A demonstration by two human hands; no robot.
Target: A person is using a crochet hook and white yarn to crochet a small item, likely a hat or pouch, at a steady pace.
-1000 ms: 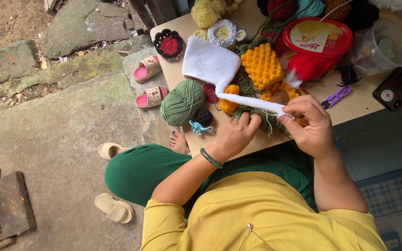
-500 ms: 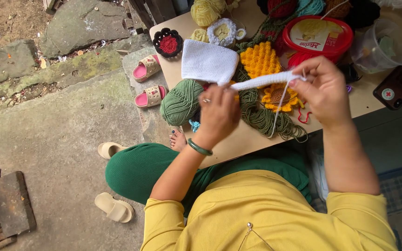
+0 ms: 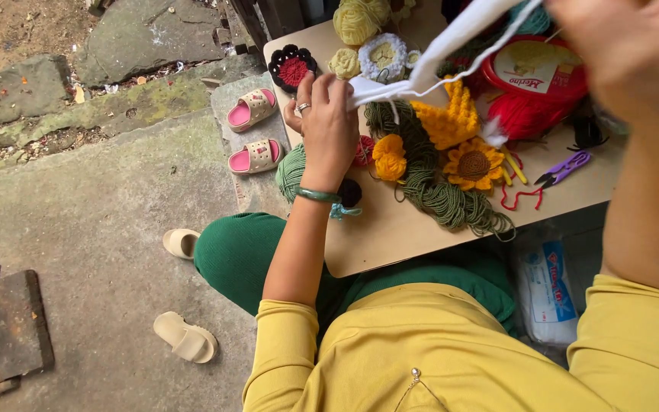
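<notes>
Head view showed the yellow sleeves nearest, then the low tan table [image 3: 390, 236] across the green-clad lap; everything else sat relative to that table. Above its near half the left hand [image 3: 326, 126] was clenched on one end of a white knitted piece [image 3: 436, 57], a green bangle [image 3: 318, 195] on the wrist; the right hand [image 3: 634, 46], raised close to the lens and blurred, gripped the other end, so the piece stretched taut above the table's middle. On the table lay dark green yarn [image 3: 436, 191], a crocheted sunflower [image 3: 473, 164], purple snips [image 3: 562, 169] and a red tub [image 3: 535, 72]; off its left edge stood pink sandals [image 3: 252, 131] on stone.
</notes>
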